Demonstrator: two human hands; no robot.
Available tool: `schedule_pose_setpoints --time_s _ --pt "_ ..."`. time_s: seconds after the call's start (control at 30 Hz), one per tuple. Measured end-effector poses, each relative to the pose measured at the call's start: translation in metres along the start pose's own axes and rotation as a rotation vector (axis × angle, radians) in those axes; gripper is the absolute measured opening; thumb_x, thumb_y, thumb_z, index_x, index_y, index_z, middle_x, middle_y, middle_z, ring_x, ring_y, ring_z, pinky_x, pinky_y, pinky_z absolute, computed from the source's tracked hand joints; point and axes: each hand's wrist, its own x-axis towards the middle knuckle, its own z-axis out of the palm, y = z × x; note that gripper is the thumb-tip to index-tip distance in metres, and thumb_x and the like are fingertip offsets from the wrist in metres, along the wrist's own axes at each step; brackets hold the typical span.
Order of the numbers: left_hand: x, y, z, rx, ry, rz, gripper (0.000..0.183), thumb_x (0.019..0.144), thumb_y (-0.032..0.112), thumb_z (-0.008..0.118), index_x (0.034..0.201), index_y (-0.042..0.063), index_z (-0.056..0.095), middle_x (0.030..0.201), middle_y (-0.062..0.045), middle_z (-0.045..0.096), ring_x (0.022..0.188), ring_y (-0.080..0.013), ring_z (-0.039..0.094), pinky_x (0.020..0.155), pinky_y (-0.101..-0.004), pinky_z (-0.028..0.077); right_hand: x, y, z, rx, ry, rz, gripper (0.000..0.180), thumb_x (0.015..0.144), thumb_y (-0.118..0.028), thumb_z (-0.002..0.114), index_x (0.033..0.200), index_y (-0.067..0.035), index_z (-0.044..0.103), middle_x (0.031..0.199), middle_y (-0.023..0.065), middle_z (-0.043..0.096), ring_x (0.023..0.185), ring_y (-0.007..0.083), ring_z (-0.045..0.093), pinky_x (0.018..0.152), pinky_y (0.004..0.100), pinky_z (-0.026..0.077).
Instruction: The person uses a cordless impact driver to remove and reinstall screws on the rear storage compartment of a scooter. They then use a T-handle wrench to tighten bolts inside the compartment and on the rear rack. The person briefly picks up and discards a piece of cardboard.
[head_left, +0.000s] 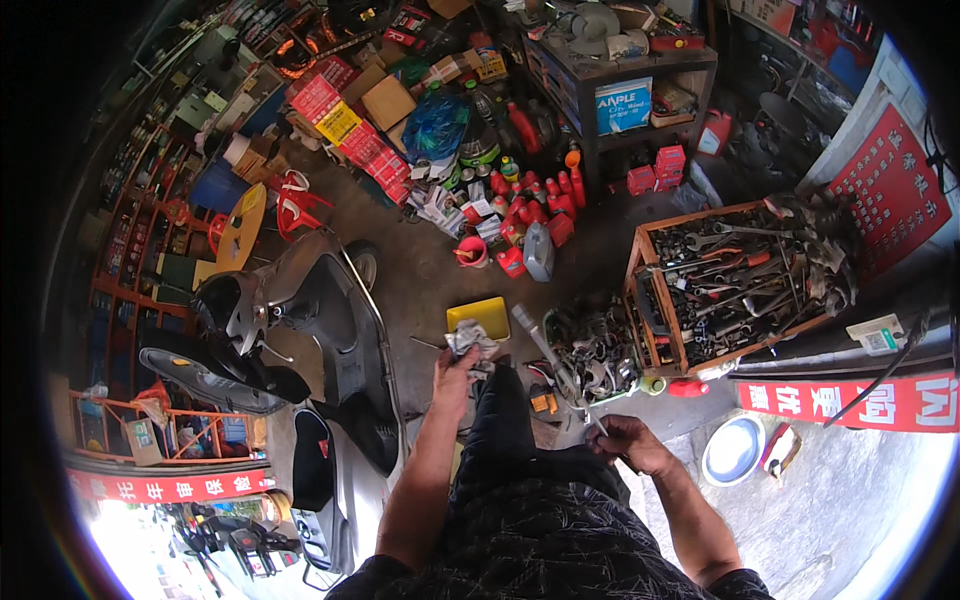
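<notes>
My left hand (453, 377) is closed on a crumpled, grey-stained cloth or paper (472, 341), held just in front of a yellow plastic tray (491, 315) on the floor. To the right, my right hand (634, 444) grips a thin metal tool (598, 422) whose far end points up and to the left. The exact kind of tool cannot be told. Beyond it lies a long pale tube-like object (541, 337), beside a heap of metal parts (592, 356). A thin rod (425, 342) lies left of the cloth.
A scooter (352, 360) stands close on the left. On the right is a wooden-framed bin (679, 330) full of wrenches and other tools. Red bottles (529, 206), a grey jug (538, 253) and a pink bucket (472, 253) stand ahead. A metal basin (733, 450) sits at the right.
</notes>
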Motion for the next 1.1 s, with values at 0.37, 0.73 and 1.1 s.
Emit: schedule_pose_setpoints --time_s 0.37,0.73,1.1 --pt "0.15 -0.035 0.002 0.467 -0.595 0.113 0.066 0.072 0.028 0.084 0.127 0.003 0.056 0.116 -0.013 0.066 0.109 -0.0256 0.062 0.095 -0.0359 0.047 0.189 -0.047 0.073 0.437 0.437 -0.175 0.024 0.094 -0.015 0.064 0.117 -0.011 0.057 0.064 -0.0063 0.043 0.048 0.0048 0.032 0.045 0.0245 0.023" --pt "0.268 0.045 -0.072 0.51 -0.565 0.31 0.048 0.071 0.011 0.081 0.112 0.001 0.059 0.107 -0.013 0.066 0.098 -0.0232 0.065 0.086 -0.0345 0.051 0.364 -0.07 0.155 0.662 0.477 -0.052 0.013 0.09 -0.024 0.067 0.09 -0.014 0.058 0.071 -0.0032 0.049 0.053 0.0092 0.041 0.049 0.0258 0.033" --pt "0.326 0.137 -0.082 -0.321 -0.942 -0.369 0.05 0.081 0.004 0.069 0.129 -0.001 0.055 0.115 -0.007 0.065 0.104 -0.0168 0.062 0.092 -0.0296 0.047 0.421 -0.152 0.178 -0.658 0.7 -0.316 0.025 0.087 -0.016 0.059 0.106 0.0 0.057 0.094 0.0224 0.067 0.088 0.0406 0.064 0.077 0.0438 0.051"
